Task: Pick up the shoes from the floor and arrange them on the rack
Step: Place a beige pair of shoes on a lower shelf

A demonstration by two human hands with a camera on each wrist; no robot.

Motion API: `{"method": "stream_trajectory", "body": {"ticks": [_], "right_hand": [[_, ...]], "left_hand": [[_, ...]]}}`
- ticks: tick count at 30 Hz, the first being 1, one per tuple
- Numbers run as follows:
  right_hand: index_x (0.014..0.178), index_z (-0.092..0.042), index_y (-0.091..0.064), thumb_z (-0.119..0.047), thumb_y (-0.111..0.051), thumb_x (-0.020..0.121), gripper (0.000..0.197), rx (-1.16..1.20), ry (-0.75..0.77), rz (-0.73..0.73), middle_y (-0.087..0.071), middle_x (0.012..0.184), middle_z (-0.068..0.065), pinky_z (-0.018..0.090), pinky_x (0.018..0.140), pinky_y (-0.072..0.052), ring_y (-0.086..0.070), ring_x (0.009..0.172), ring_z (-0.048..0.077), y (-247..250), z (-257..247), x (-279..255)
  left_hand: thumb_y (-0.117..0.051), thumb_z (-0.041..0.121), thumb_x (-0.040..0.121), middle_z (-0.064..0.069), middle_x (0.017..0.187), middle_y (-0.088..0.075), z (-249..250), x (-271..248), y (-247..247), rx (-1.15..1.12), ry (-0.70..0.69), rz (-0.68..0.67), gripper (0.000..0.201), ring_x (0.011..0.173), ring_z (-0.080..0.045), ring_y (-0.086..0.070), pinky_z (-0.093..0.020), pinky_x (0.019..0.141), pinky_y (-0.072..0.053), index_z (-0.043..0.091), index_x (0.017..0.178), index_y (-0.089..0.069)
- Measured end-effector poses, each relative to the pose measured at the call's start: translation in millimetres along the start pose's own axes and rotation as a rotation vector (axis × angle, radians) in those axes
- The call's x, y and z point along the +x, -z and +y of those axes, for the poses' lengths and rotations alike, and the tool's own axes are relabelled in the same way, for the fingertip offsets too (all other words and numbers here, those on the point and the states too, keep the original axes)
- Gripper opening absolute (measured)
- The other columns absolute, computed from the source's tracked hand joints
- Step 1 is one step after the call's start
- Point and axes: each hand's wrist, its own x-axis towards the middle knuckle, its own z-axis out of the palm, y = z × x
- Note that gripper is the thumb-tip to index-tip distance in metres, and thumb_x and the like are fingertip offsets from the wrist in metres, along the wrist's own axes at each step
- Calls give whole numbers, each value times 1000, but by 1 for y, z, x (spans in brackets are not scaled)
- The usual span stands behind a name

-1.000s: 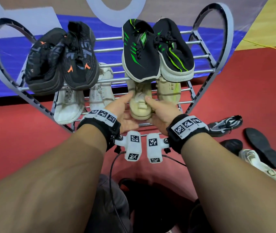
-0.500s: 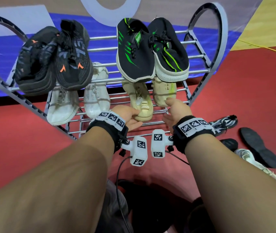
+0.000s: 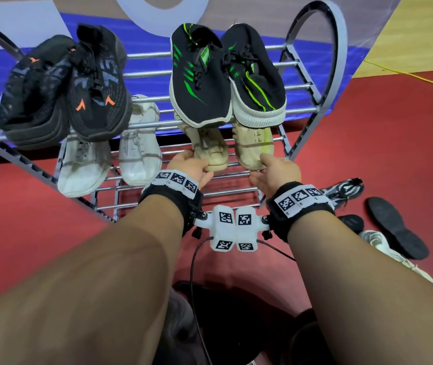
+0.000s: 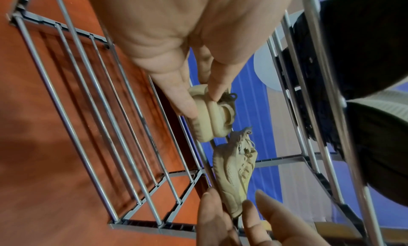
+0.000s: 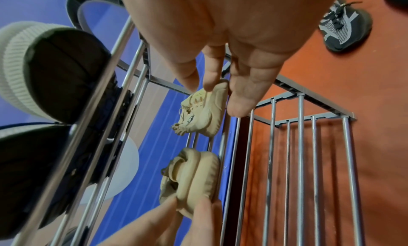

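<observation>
Two beige shoes lie toes toward me on the lower shelf of the grey rack [image 3: 312, 83], under a black-and-green pair [image 3: 225, 77]. My left hand [image 3: 199, 164] pinches the toe of the left beige shoe [image 3: 211, 151] between thumb and fingers; the left wrist view shows this pinch on the left beige shoe [image 4: 207, 117] close up. My right hand [image 3: 265, 165] holds the toe of the right beige shoe [image 3: 253, 146]. In the right wrist view, my right hand [image 5: 220, 98] has its thumb and fingers on either side of the right beige shoe [image 5: 203, 113].
A black-and-orange pair [image 3: 62, 88] fills the top shelf's left, with a white pair [image 3: 110, 156] below. On the red floor to the right lie a grey knit shoe [image 3: 344, 189], a black upturned sole [image 3: 394, 227] and a white shoe [image 3: 384, 246]. The front lower bars [image 3: 157, 198] are bare.
Both hands were on the left beige shoe; my right hand has moved right to the other beige shoe. The pair now lies further back on the lower shelf.
</observation>
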Motion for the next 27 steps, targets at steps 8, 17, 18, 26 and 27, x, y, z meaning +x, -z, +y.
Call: {"method": "stream_trajectory", "body": {"ticks": [8, 17, 18, 26, 27], "right_hand": [[122, 6, -54, -7, -67, 92, 36, 112, -100, -17, -69, 70, 14, 48, 76, -64, -76, 89, 36, 0, 12, 2], [148, -22, -40, 7, -51, 99, 58, 141, -43, -37, -64, 113, 18, 44, 79, -65, -76, 80, 31, -7, 13, 5], [148, -23, -40, 7, -50, 100, 58, 129, -40, -45, -63, 111, 17, 43, 78, -65, -75, 78, 29, -6, 12, 6], [147, -18, -43, 8, -49, 100, 55, 69, -29, -50, -64, 100, 14, 38, 73, -64, -74, 75, 29, 3, 9, 7], [146, -18, -43, 7, -49, 100, 54, 70, -30, -51, -65, 101, 14, 37, 72, -64, -74, 75, 29, 4, 9, 8]], "left_hand": [[-59, -7, 88, -17, 111, -72, 2, -3, 4, -4, 8, -46, 54, 95, -31, -75, -45, 81, -62, 15, 137, -56], [-55, -6, 93, -15, 107, -74, 3, -7, 7, 57, -2, -40, 46, 100, -28, -73, -41, 87, -61, 15, 134, -61], [-55, -6, 93, -15, 107, -74, 3, -7, 7, 56, -5, -40, 46, 100, -28, -73, -41, 87, -61, 16, 133, -61], [-58, -6, 92, -18, 107, -72, 4, -8, 7, 53, -16, 8, 47, 102, -30, -72, -42, 86, -61, 14, 135, -58], [-58, -6, 92, -17, 107, -72, 4, -8, 7, 51, -11, 6, 47, 102, -30, -72, -43, 86, -61, 14, 135, -57]]}}
